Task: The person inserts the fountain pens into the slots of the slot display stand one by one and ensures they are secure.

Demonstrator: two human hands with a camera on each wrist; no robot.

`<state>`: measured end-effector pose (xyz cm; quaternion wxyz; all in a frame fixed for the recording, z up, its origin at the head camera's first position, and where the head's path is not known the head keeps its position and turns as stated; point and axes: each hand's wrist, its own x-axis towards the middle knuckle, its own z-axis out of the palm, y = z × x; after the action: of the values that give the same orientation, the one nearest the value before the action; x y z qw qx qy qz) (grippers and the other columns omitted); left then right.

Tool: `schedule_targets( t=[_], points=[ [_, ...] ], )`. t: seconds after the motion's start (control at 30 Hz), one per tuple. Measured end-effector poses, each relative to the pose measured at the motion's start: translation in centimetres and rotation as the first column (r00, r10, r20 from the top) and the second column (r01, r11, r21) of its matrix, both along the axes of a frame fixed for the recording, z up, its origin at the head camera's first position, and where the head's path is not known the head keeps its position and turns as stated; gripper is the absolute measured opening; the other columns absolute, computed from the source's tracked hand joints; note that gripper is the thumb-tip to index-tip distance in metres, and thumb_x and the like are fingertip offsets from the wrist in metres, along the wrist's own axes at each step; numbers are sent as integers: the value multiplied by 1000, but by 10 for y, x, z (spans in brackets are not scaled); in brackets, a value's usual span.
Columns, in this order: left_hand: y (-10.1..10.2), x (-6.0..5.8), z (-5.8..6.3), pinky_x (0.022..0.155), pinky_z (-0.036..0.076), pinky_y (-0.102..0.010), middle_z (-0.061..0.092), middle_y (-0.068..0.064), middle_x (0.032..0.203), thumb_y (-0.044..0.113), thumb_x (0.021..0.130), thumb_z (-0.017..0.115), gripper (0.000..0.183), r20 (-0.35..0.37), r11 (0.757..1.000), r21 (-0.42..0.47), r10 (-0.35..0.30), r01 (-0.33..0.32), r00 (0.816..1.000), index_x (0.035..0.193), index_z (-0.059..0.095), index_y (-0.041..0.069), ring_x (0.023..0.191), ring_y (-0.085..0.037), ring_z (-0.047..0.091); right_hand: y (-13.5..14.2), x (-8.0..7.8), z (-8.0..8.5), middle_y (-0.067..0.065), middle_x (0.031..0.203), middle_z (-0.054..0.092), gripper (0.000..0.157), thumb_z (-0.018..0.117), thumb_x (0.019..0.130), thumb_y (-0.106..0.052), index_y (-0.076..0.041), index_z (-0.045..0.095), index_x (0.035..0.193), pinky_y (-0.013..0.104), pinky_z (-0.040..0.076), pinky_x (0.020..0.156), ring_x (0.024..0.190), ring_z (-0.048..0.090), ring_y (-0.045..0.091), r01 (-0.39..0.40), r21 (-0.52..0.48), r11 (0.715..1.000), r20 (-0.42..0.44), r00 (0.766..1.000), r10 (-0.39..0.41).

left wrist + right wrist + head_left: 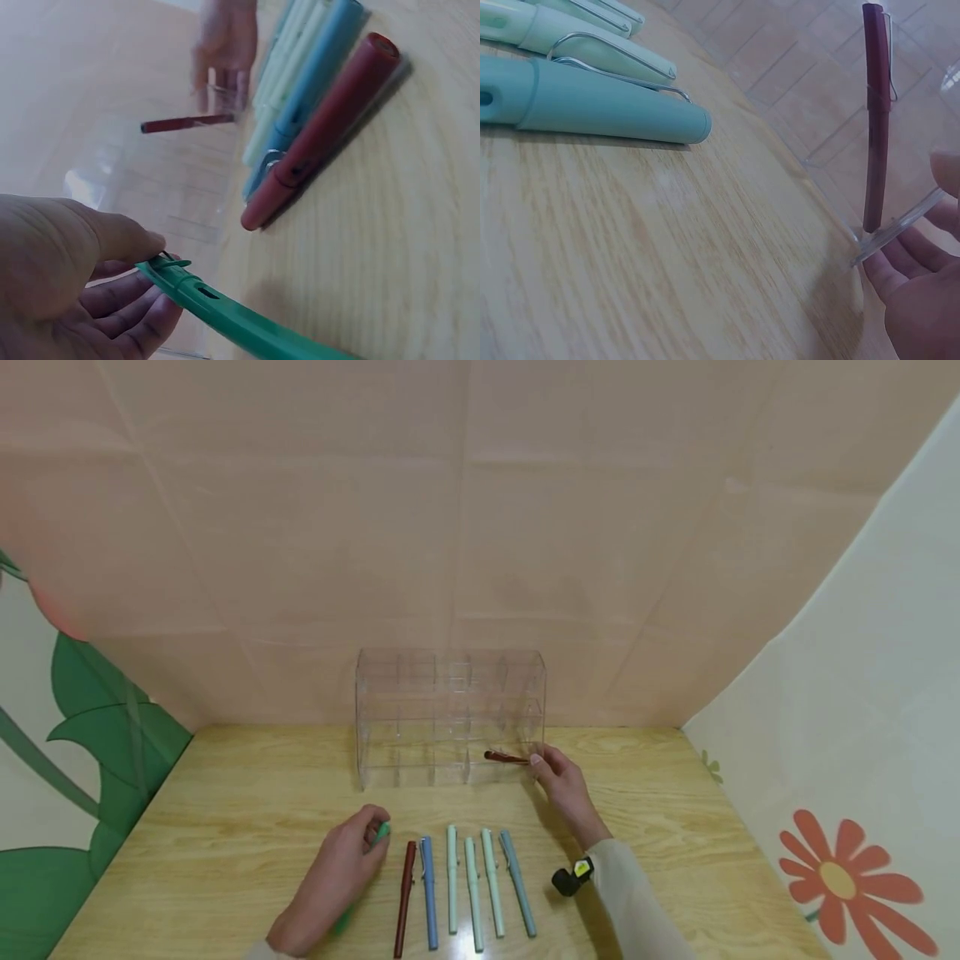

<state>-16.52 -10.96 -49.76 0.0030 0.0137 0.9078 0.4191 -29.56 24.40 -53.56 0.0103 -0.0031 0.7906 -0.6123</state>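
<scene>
My left hand [341, 868] pinches a green pen [232, 319] near its clip end, between thumb and fingers, just over the table. At the lower right end of the clear organizer [450, 768], my right hand [566, 789] holds the side wall, thumb on one face and fingers on the other. A dark red pen [877, 127] lies in the organizer's lower right compartment, its end right by that wall and apart from the thumb. Between the hands lie another dark red pen [405, 897], a blue pen [428, 893], several pale green pens [452, 881] and a grey-blue pen [518, 885].
The wooden table [247, 827] meets a pinkish backdrop [300, 568] behind the organizer. Printed cloths with leaves [105, 752] and a red flower [836, 877] flank it left and right. A black wrist camera [570, 878] sits at the right sleeve.
</scene>
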Motion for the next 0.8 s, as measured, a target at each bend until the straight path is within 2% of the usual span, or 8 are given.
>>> schedule_targets(
  t=[0.3, 0.5, 0.63, 0.8],
  points=[
    [-2, -1, 8, 69, 55, -21, 73, 0, 95, 7, 97, 76, 25, -35, 1000, 15, 22, -22, 999, 121, 69, 6, 85, -9, 66, 2, -3, -3, 21, 158, 55, 56, 57, 112, -37, -6, 49, 158, 56, 46, 121, 143, 56, 35, -7, 11, 1000, -1, 1000, 7],
    [-1, -2, 10, 73, 56, -22, 72, 0, 100, 8, 96, 78, 30, -53, 999, 40, 37, -35, 998, 125, 69, 6, 90, -10, 65, 2, -1, 4, 21, 160, 53, 57, 57, 112, -37, -6, 48, 158, 56, 44, 122, 144, 55, 37, -18, -5, 1000, 12, 1000, 18],
    [0, -2, 16, 75, 55, -21, 72, 1, 99, 12, 96, 79, 30, -80, 995, 69, 71, -66, 994, 124, 71, 8, 90, -9, 63, 3, -3, -1, 22, 158, 56, 57, 57, 112, -37, -4, 49, 157, 50, 48, 118, 139, 59, 37, -3, 17, 1000, -8, 1000, 3],
    [0, -2, 25, 68, 50, -19, 72, 0, 95, 16, 96, 80, 23, -140, 989, 104, 120, -106, 983, 117, 74, 11, 83, -9, 60, 3, -3, -4, 22, 156, 57, 58, 57, 112, -38, -3, 49, 157, 47, 50, 116, 137, 59, 36, -1, 33, 999, -14, 1000, 1]
  ],
)
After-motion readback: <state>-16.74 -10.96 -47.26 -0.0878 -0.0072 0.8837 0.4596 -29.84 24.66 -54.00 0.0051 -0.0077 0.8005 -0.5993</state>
